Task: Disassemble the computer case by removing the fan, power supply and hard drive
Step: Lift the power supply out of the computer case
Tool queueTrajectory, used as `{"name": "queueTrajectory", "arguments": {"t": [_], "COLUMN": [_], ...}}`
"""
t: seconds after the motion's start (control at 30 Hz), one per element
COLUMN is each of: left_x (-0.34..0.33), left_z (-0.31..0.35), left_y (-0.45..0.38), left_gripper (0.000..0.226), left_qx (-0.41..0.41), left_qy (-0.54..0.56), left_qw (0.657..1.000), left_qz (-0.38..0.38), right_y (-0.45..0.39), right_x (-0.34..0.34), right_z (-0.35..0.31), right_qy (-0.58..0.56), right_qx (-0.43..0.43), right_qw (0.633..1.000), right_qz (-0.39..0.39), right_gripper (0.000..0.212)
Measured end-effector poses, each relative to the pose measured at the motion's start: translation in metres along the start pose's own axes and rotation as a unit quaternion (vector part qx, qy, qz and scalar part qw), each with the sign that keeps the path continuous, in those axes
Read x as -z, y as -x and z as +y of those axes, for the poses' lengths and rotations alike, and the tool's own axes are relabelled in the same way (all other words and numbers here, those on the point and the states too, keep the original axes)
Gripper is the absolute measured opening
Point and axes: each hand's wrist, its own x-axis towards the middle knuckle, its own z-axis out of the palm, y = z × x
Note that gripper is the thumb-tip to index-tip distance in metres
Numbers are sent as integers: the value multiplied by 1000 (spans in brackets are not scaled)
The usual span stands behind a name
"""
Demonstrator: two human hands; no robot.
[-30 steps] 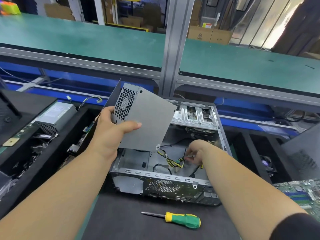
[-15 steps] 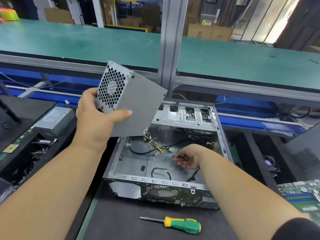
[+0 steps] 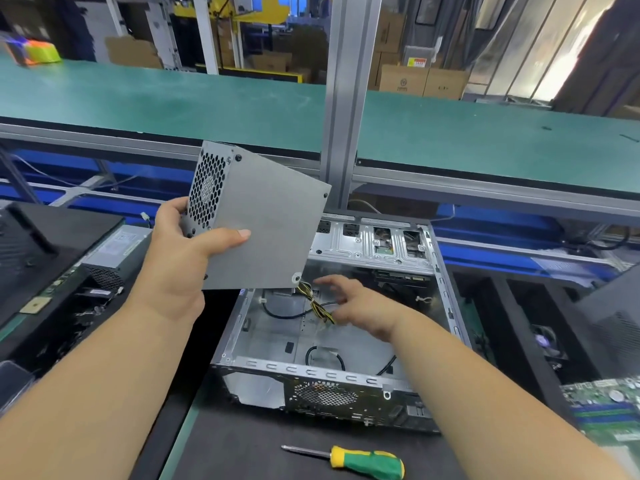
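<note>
A long green bench [image 3: 242, 109] runs across the room, split by a grey metal post [image 3: 346, 98]. Behind it cardboard boxes [image 3: 422, 81] are stacked; bright daylight falls at right.

A dark tabletop [image 3: 242, 452] is observed, with a green strip along its left edge. An open computer case [image 3: 332, 386] is laid flat on it. A screwdriver [image 3: 349, 462] with a green and yellow handle is placed just in front of the case, shaft pointed left, apart from the case.
</note>
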Motion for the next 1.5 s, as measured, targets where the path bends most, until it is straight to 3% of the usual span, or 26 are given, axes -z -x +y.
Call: {"name": "queueTrajectory", "arguments": {"t": [0.07,0.13,0.2,0.37,0.47,0.57,0.67,0.77,0.87,1.0,1.13,1.4,1.5], "left_x": [2,5,8,26,33,36,40,43,38,14,-20,-102,-137], "left_z": [5,12,19,38,45,48,47,45,38,31,23,5,-5], "left_y": [1,2,4,9,11,15,18,23,33,50,74,116,129], "left_gripper": [63,62,58,43,28,18,15,17,6,19,16,5,3], "left_qx": [27,54,75,103,123,148,165,177,199,233,265,304,312], "left_qy": [32,62,95,160,199,217,208,184,153,127,125,121,109], "left_qw": [999,997,993,980,969,961,960,961,959,949,934,902,894], "left_qz": [3,3,-10,-52,-79,-82,-87,-103,-129,-173,-207,-283,-301], "right_y": [4,5,7,24,36,47,70,102,137,187,223,253,258], "right_x": [-7,-14,-16,-9,-9,-10,-6,0,5,8,23,68,89], "right_z": [-9,-15,-19,-25,-41,-63,-83,-92,-92,-89,-81,-51,-32], "right_qy": [156,194,125,-41,-218,-382,-449,-522,-562,-528,-429,-313,-301], "right_qx": [42,57,44,11,26,22,-34,-43,-10,26,12,35,32], "right_qw": [987,979,989,981,938,865,824,792,762,796,847,897,889], "right_qz": [-7,28,69,187,270,324,344,313,322,295,313,311,344], "right_gripper": [72,46,8,18,15,38,43,25,46,29,10,55,80]}}
